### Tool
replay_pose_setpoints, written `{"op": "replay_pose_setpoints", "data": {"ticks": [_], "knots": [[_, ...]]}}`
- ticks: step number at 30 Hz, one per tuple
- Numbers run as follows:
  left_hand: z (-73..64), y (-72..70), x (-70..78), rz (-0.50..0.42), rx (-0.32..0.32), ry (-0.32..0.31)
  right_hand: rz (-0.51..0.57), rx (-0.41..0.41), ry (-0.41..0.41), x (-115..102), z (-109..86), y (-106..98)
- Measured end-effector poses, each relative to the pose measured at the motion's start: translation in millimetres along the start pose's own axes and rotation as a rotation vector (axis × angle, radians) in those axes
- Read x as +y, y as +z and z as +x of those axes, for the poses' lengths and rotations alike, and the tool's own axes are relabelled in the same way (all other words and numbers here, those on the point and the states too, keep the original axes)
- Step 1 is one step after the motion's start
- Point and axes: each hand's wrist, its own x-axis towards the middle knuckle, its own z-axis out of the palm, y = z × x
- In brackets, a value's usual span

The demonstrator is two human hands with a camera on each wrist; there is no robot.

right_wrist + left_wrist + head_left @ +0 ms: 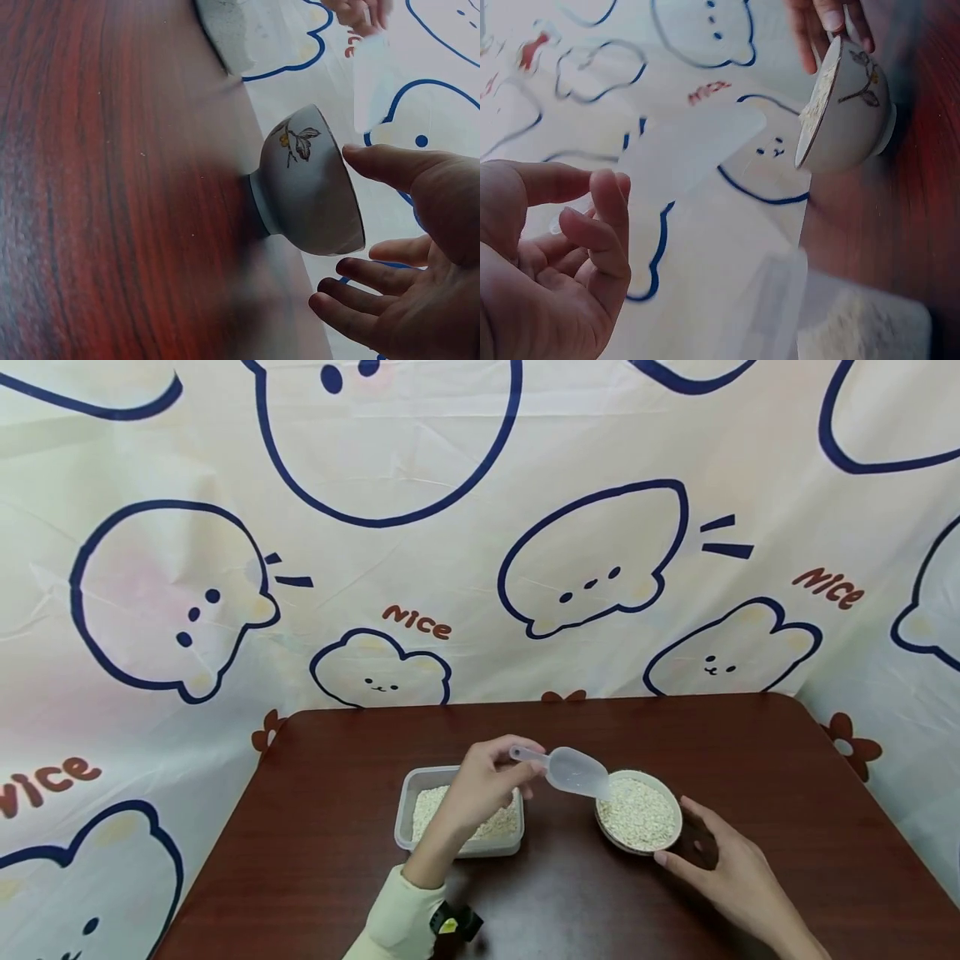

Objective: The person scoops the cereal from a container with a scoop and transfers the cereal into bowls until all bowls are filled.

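My left hand [480,789] pinches the handle of a clear plastic scoop [576,772] between thumb and fingers. The scoop points right, its tip overlapping the bowl's left rim in the head view; no flakes show in it. A white bowl [307,195] with a leaf pattern stands on the table, filled with pale oat flakes [637,814]. Beside its right side is my right hand [738,868], thumb tip at the rim and fingers spread out, fairly straight. Under my left forearm sits a clear plastic tub [405,814] of similar flakes, partly hidden by the hand.
Everything stands on a dark reddish-brown wooden table [555,893]. A pale cloth [465,560] printed with blue-outlined cartoon figures hangs behind the far edge. A dark wrist device [456,920] is strapped at my left sleeve.
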Motion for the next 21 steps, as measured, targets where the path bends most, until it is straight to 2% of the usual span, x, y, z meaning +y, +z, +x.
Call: {"op": "replay_pose_setpoints", "data": {"ticks": [3, 12, 17, 21], "knots": [[-7.2, -16.8, -7.1, -0.087, 0.032, -0.057, -0.007, -0.003, 0.001, -1, 0.8, -1], [-29.2, -58.9, -20.2, -0.197, 0.152, -0.128, -0.007, 0.022, -0.030, -1, -0.7, -1], [-39.9, -78.0, -26.9, -0.233, 0.212, -0.150, 0.001, 0.009, -0.015, -2, 1.4, -2], [-49.6, -88.9, -32.2, -0.224, 0.251, -0.171, -0.001, 0.004, -0.008, -1, 1.2, -2]]}}
